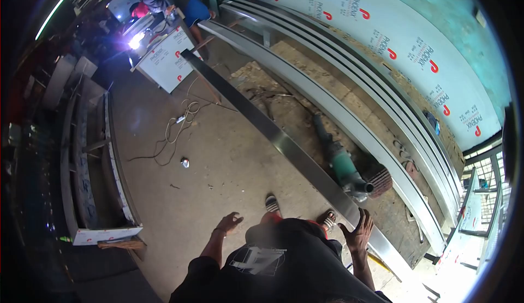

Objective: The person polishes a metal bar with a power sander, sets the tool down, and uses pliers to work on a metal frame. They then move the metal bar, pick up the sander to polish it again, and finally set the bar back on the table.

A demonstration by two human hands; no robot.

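A long, shiny square metal tube [281,144] runs diagonally from the far left of the work area toward my right side. My right hand [358,232] lies across the tube's near part, its thumb and fingers stretched apart over the metal. To the left, my left hand [230,224] hangs in the air above the floor, fingers loosely bent and apart, holding nothing. A green angle grinder [344,166] lies just beyond the tube, close to my right hand.
Several long metal tubes [349,76] lie on the right. A cable [180,125] curls over the concrete floor [218,166]. A metal frame [106,229] stands left. At the back, a person [158,5] is near a bright welding glare [136,41] and a film-covered metal box [166,60].
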